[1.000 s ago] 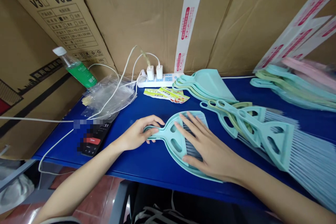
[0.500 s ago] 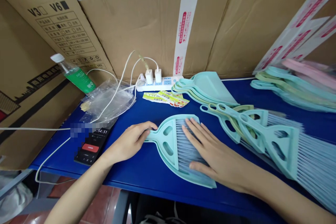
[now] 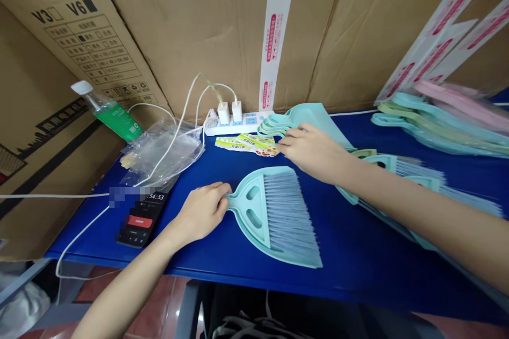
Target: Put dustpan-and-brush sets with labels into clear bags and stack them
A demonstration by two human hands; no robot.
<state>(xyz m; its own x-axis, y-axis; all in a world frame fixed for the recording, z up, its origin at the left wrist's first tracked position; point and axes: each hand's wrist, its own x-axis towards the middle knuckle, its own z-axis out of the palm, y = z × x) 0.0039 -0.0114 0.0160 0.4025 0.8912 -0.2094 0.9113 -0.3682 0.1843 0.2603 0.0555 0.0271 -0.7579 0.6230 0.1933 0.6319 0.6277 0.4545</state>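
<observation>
So the left hand [image 3: 203,212] is clenched round the handle of the turquoise brush-and-dustpan set [image 3: 259,204], near the front edge of the tabletop [image 3: 350,259]. Right hand [image 3: 312,151] has curled fingers by the label strips [image 3: 247,143] toward the back edge, can't tell if they're pinching one.

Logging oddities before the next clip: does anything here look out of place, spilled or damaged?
Nothing looks spilled or damaged. The only untidy spot is toward the left of the blue table, where a white cable trails over crumpled clear plastic packaging.
</observation>
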